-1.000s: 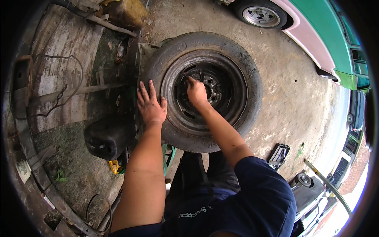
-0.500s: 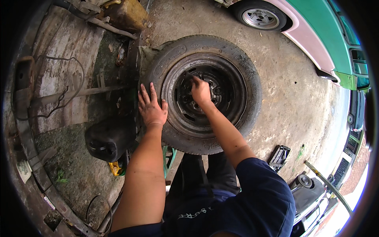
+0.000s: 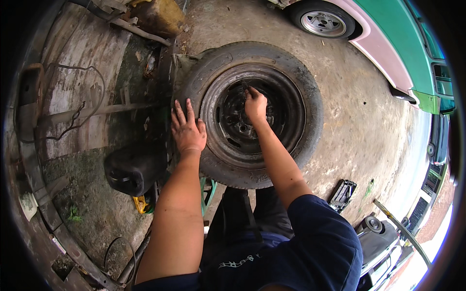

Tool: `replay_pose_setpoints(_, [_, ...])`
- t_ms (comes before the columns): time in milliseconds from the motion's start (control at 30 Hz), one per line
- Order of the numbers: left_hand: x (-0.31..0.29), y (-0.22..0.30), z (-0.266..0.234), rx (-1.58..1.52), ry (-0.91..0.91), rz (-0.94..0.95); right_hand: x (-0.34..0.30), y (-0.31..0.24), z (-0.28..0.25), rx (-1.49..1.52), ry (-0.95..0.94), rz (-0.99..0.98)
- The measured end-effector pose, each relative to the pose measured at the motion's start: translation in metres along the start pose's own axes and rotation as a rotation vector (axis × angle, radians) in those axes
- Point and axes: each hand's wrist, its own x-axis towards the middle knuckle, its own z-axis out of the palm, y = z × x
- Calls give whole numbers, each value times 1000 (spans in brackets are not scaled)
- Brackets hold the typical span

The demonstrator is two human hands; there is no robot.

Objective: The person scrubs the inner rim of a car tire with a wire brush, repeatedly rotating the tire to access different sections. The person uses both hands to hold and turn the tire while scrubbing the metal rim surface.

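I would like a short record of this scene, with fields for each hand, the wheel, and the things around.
Left hand: flat, fingers spread, palm on the tyre at its left side.
Right hand: fingers closed at the upper part of the rim; what they hold is hidden.
Wheel: dark steel rim in a worn tyre, lying on the concrete floor.
Left of wheel: black container.
Upper right: green and pink car.
Lower right: small black case.

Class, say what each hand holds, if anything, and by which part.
Left hand lies flat on the worn black rubber tyre, gripping nothing. Right hand is closed at the dark steel rim; what it grips cannot be told.
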Motion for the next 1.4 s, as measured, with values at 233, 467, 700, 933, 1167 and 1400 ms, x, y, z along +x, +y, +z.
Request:
replay_pose_setpoints(233, [0, 1, 0, 14, 7, 3, -23, 2, 19, -97, -268, 9])
replay_pose_setpoints(467, [-1, 0, -2, 13, -14, 4, -6, 4, 10, 30, 41, 78])
replay_pose_setpoints(700, [0, 0, 1, 17, 16, 13, -19, -1, 18, -93, -270, 42])
replay_pose_setpoints(933, [0, -1, 1, 13, 3, 7, -9, 2, 14, 19, -177, 137])
replay_pose_setpoints(1167, [-1, 1, -1, 7, 3, 5, -6, 7, 12, -14, 9, 52])
replay_pose_setpoints(1400, [0, 0, 0, 19, 18, 17, 0, 1, 12, -22, -470, 254])
